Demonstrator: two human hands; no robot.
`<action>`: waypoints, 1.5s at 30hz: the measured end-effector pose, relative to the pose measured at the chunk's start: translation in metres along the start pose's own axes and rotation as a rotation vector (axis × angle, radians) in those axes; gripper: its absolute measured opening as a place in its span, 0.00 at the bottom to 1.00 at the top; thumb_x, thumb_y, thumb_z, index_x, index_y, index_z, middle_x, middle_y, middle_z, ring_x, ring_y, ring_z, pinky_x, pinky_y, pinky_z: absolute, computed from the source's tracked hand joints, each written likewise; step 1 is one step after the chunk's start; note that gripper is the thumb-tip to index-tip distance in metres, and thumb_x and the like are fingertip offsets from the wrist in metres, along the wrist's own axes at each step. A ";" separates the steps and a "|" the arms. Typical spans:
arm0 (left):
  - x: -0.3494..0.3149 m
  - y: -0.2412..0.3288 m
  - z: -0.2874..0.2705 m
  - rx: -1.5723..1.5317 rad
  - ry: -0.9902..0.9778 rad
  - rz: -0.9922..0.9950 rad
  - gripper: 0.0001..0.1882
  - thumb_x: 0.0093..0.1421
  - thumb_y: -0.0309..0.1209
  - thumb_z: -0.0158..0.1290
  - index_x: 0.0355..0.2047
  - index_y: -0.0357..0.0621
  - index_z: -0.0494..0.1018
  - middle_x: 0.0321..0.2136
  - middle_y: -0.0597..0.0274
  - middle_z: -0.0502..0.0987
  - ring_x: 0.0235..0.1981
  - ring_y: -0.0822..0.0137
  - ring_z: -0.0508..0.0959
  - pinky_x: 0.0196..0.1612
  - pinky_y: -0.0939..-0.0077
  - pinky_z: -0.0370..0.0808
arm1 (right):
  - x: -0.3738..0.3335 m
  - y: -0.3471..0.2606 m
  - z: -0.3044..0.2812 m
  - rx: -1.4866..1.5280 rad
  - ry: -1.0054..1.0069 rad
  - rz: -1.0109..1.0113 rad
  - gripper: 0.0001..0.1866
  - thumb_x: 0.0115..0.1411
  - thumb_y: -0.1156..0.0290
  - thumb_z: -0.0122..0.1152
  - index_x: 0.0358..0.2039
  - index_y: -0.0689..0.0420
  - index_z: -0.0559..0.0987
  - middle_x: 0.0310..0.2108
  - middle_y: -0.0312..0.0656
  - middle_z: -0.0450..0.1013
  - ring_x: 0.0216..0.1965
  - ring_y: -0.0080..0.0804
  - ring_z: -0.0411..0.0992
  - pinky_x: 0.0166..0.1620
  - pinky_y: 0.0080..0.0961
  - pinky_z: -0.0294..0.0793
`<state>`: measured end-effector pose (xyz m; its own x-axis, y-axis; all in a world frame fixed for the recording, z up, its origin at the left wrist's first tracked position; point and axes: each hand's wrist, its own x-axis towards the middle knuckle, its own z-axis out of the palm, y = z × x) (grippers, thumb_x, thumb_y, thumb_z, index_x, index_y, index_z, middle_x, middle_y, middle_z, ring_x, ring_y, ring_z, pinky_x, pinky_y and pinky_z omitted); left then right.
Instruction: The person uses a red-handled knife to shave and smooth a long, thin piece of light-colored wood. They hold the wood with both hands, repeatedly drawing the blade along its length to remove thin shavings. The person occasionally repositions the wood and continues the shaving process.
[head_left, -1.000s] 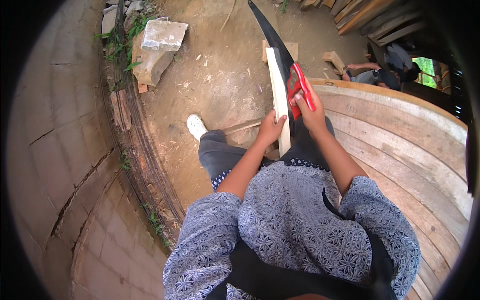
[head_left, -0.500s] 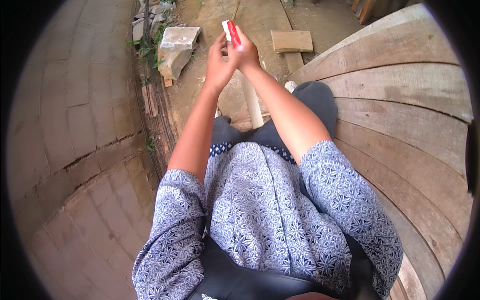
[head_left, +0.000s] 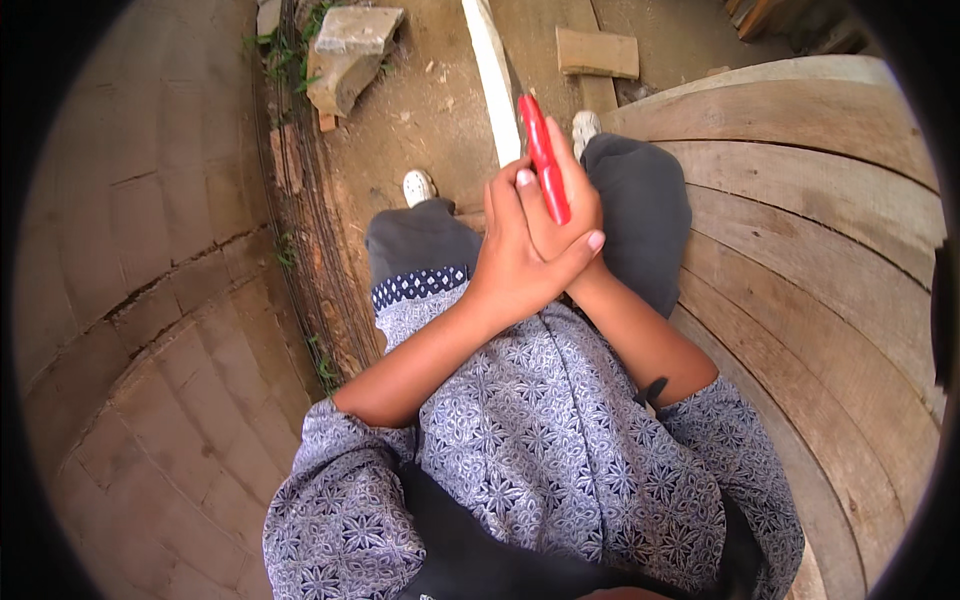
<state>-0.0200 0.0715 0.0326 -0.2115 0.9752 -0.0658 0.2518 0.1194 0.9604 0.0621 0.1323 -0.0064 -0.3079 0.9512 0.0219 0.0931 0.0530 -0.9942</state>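
Note:
My right hand (head_left: 575,195) is closed round the red handle (head_left: 543,160) of a tool. A thin dark blade seems to run forward from the handle, though little of it shows. My left hand (head_left: 515,245) clasps my right hand from the left, its thumb lying across near the right wrist. Just beyond both hands, a long pale wooden strip (head_left: 490,75) stretches away beside the blade. Its near end is hidden by my hands, and I cannot tell whether the blade touches it.
A broken stone block (head_left: 355,60) lies on the dirt ground ahead to the left. A short board (head_left: 597,53) rests across another plank at the far right. Curving wooden planks (head_left: 800,210) rise along my right side, and a block wall (head_left: 150,250) along my left.
Both hands have drawn back toward my body, bringing the red handle with them. My elbows are more bent, and the pale strip now shows beyond my hands.

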 end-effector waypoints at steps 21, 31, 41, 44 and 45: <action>0.043 -0.045 0.012 0.154 0.009 -0.057 0.50 0.56 0.48 0.62 0.65 0.27 0.50 0.57 0.41 0.54 0.61 0.44 0.64 0.62 0.59 0.67 | 0.045 0.047 0.024 0.010 0.049 -0.036 0.34 0.63 0.66 0.57 0.69 0.58 0.63 0.37 0.44 0.78 0.36 0.28 0.76 0.42 0.27 0.76; 0.083 -0.072 -0.015 0.065 0.058 -0.134 0.54 0.54 0.51 0.66 0.65 0.28 0.49 0.57 0.41 0.58 0.60 0.48 0.67 0.60 0.61 0.69 | 0.078 0.067 0.056 -0.010 0.120 -0.114 0.34 0.63 0.62 0.56 0.69 0.53 0.64 0.37 0.47 0.79 0.34 0.32 0.77 0.40 0.32 0.77; 0.178 -0.092 -0.008 0.140 0.235 0.055 0.44 0.52 0.47 0.67 0.57 0.32 0.57 0.50 0.42 0.68 0.51 0.54 0.73 0.54 0.63 0.72 | 0.178 0.087 0.052 0.078 0.132 -0.110 0.34 0.58 0.65 0.60 0.65 0.58 0.68 0.46 0.52 0.79 0.46 0.37 0.78 0.51 0.30 0.75; 0.105 -0.083 0.004 0.108 0.082 -0.142 0.43 0.49 0.45 0.68 0.55 0.37 0.54 0.47 0.45 0.65 0.51 0.54 0.72 0.53 0.62 0.73 | 0.103 0.085 0.039 0.090 0.127 -0.232 0.33 0.62 0.70 0.57 0.68 0.56 0.64 0.53 0.52 0.76 0.49 0.36 0.77 0.53 0.30 0.74; 0.073 -0.079 0.013 0.190 0.065 -0.011 0.44 0.49 0.43 0.68 0.56 0.37 0.53 0.49 0.42 0.63 0.52 0.51 0.71 0.53 0.60 0.73 | 0.067 0.063 0.027 0.202 0.022 -0.149 0.32 0.67 0.75 0.53 0.70 0.63 0.60 0.61 0.43 0.69 0.50 0.24 0.71 0.54 0.22 0.70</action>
<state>-0.0430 0.1360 -0.0514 -0.2738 0.9603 -0.0526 0.4216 0.1690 0.8909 0.0218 0.1913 -0.0701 -0.2832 0.9439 0.1696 -0.1431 0.1332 -0.9807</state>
